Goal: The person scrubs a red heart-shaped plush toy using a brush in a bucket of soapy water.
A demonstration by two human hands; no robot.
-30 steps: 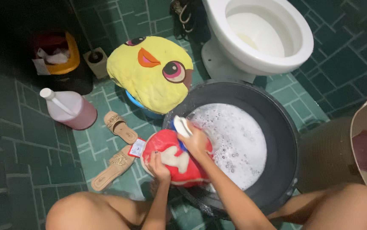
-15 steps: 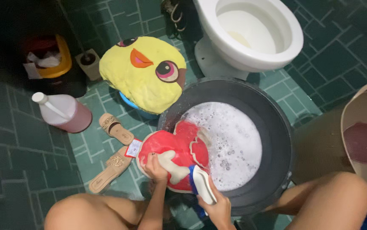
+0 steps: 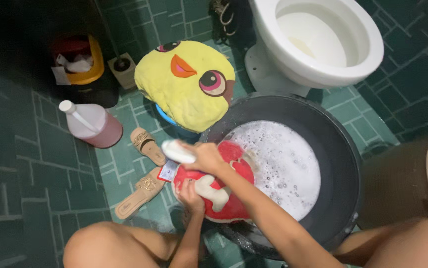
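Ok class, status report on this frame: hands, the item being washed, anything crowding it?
Right hand gripping white scrub brush over red plush toy. Left hand pinning toy on rim of dark basin. Yellow plush toy close behind, apart.

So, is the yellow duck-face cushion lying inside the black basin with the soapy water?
No, the yellow duck-face cushion rests outside the black basin, on a blue tub beside it on the floor.

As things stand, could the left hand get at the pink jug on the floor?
Probably not at once: the left hand is gripping the red plush, and the pink jug stands apart, beyond the sandals.
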